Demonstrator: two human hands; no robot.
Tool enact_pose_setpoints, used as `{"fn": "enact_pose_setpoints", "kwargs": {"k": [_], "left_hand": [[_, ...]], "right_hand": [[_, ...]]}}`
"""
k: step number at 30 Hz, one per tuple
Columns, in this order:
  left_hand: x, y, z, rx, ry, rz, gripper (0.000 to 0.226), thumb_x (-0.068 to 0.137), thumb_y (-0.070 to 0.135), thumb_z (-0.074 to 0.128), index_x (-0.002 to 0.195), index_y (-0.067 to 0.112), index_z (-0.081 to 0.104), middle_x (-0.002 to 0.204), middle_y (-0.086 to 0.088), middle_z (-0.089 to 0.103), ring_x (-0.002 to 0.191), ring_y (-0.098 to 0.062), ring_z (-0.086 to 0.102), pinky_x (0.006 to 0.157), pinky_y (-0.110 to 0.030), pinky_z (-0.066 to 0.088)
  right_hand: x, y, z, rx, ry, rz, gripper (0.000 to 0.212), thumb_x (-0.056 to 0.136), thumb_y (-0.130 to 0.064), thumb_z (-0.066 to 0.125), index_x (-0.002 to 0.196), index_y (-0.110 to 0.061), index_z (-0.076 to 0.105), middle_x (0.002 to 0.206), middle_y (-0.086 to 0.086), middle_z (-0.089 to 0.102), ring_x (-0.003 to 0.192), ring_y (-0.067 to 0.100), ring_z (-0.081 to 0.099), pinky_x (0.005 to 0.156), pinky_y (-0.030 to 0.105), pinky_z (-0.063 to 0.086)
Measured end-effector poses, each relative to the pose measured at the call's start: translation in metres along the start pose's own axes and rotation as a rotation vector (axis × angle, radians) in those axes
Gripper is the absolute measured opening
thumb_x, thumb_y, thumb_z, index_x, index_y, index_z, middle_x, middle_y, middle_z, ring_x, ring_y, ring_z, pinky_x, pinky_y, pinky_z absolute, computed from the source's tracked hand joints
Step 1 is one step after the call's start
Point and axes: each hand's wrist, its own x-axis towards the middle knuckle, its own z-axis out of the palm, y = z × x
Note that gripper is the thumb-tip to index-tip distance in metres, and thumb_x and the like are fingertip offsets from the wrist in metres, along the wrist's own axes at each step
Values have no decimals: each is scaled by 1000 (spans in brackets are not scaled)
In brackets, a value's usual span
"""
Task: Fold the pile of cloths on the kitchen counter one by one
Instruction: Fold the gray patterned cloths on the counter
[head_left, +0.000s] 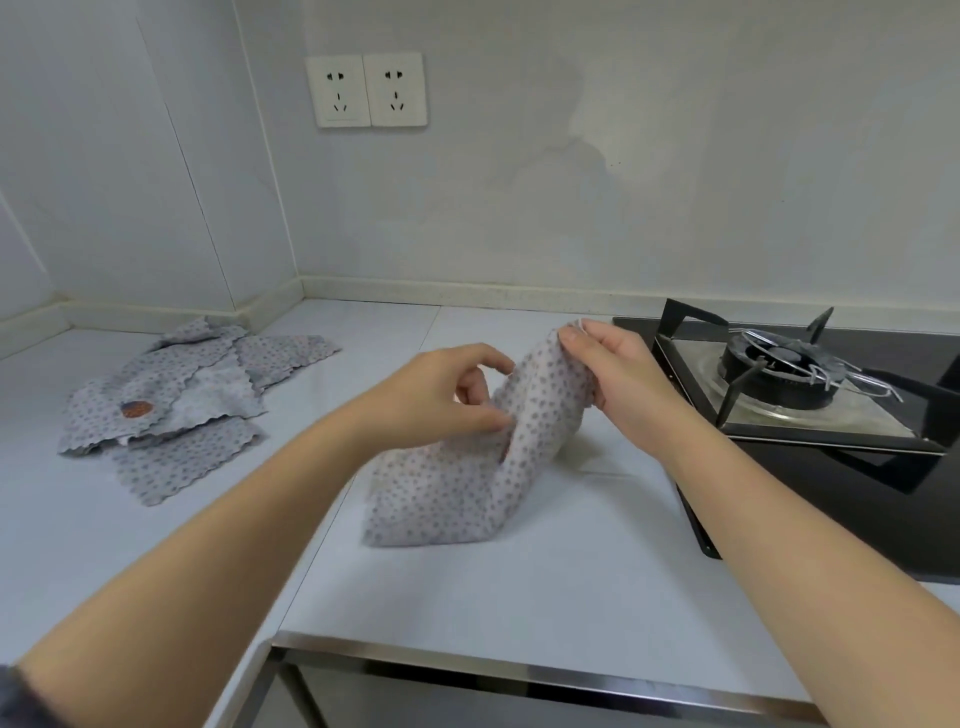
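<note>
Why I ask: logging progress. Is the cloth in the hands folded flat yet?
Not yet: the cloth hangs bunched, pinched by left hand and right hand, lower end on the counter.

Sockets up top, gas hob on the right.
Two white sockets (367, 89) sit side by side on the pale wall (649, 156), upper centre; a black gas hob (872, 478) with its burner (774, 371) fills the right edge, and a steel rim (467, 667) runs along the bottom.

pile of cloths (176, 400) left on counter (493, 587) | held cloth (467, 467) centre | stove (810, 395) right
</note>
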Motion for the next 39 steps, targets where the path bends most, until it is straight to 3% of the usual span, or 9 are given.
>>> {"fn": "enact_pose_setpoints", "kwargs": {"k": [3,10,14,18,21,26,30,34,39], "left_hand": [[4,5,-7,-126,-178,-85,13,83,29,75,81,17,69,57,14,50,53,-5,46,56,-18,37],[0,-26,-53,-13,-300,-277,32,77,31,77,94,7,64,90,-7,69,87,-24,65,77,-36,50],[21,-35,-67,46,304,-311,30,87,25,71,66,12,53,63,-3,44,61,-15,40,58,-26,32],[43,-26,-97,-290,680,-116,25,93,32,55,81,10,56,77,-7,50,76,-16,47,75,-32,39],[37,-20,-102,-250,647,2,21,98,27,51,91,10,61,89,-8,56,86,-16,52,86,-40,45],[-10,-34,-70,-133,536,0,28,94,12,59,77,32,68,79,2,65,82,-10,54,77,-18,44],[-55,-47,-40,-11,315,-71,11,83,33,59,80,38,69,77,0,69,70,-12,59,67,-25,42],[-91,-53,-16,61,168,-114,24,94,26,57,73,19,65,68,-4,63,62,-8,53,65,-28,41],[-87,-52,-14,-119,274,-204,38,99,26,51,72,0,60,67,-11,59,64,-16,61,69,-36,54]], "right_hand": [[3,-11,-6,-3,88,-34,55,85,-42,60,96,11,54,87,14,56,81,25,52,71,40,39],[28,7,-40,-135,210,42,40,99,-28,51,100,12,59,90,12,59,84,20,55,77,33,42],[50,-3,-39,-198,313,29,30,101,-29,49,80,-8,55,68,6,44,61,14,41,55,24,34],[74,-46,-42,-71,381,-144,34,90,-40,54,76,-9,52,80,8,45,75,18,43,69,34,35],[64,-61,-45,0,321,-223,56,84,-43,58,91,12,51,89,7,47,83,20,44,75,38,35],[15,-8,-49,38,200,-90,26,95,-21,56,77,-18,73,89,2,72,88,22,66,81,40,50],[-34,26,-51,-86,37,1,26,93,-24,58,86,-2,69,90,11,69,89,25,65,82,39,51],[-63,33,-50,-242,-115,79,41,90,-28,64,85,13,64,83,19,59,79,21,55,71,31,46],[-55,19,-48,-235,45,182,31,98,-17,52,100,12,64,101,23,67,82,24,63,72,37,54]]}}
